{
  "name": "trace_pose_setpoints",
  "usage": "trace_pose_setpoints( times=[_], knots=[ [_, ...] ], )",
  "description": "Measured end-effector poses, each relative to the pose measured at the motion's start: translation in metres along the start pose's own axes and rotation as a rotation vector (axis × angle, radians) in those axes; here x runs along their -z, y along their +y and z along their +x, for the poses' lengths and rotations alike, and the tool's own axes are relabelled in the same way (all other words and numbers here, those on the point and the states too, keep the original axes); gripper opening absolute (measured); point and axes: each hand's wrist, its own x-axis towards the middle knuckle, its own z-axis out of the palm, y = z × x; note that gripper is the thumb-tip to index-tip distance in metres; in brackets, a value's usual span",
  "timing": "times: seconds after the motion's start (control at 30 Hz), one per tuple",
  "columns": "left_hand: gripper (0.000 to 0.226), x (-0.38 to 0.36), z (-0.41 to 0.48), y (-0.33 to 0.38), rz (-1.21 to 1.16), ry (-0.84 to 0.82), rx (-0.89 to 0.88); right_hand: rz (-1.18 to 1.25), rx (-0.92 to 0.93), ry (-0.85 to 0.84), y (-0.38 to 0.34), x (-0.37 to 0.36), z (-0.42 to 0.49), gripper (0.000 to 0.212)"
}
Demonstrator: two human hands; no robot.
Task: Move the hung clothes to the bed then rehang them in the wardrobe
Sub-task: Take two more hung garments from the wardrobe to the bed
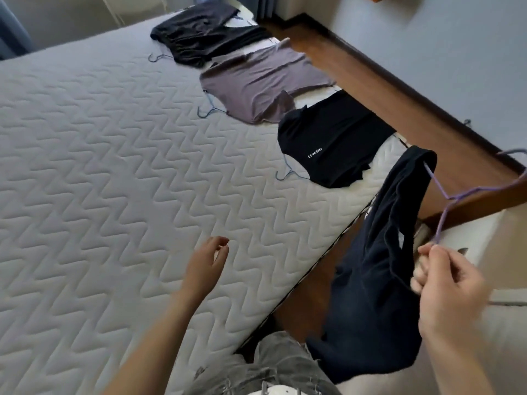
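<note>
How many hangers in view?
4. Blue hangers beside far pile, mauve shirt, logo shirt; purple hanger in right hand. More may hide under clothes.

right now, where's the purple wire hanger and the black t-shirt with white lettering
purple wire hanger (451, 197): head view, its neck bend
black t-shirt with white lettering (336, 135): head view, chest fabric

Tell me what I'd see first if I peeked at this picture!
A dark shirt dangles from a purple hanger pinched by the right hand, low on the right beside the bed. More clothes on hangers lie in a row along the bed's right side.
</note>
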Motion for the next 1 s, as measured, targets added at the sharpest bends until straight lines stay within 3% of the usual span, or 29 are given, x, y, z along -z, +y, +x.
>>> trace_pose_setpoints(
  times=[0.13, 0.53, 0.67, 0.8, 1.0],
  knots=[
    [0.055, -0.012, 0.029, -0.036, 0.155, 0.036, -0.032, -0.002, -0.027, -0.073, 0.035, -0.060, 0.022, 0.028],
    [0.062, -0.071, 0.175, -0.297, 0.408, 0.249, 0.198, 0.004, -0.127, -0.211, 0.294, -0.350, 0.033, 0.028],
    [0.064, -0.096, 0.185, -0.365, 0.527, 0.292, 0.306, 0.007, -0.143, -0.276, 0.364, -0.432, 0.024, 0.025],
    [0.061, -0.113, 0.181, -0.391, 0.546, 0.378, 0.270, -0.060, -0.059, -0.341, 0.395, -0.482, 0.018, 0.019],
    [0.059, -0.112, 0.183, -0.395, 0.527, 0.449, 0.237, -0.105, 0.018, -0.336, 0.411, -0.546, 0.018, 0.028]
  ],
)
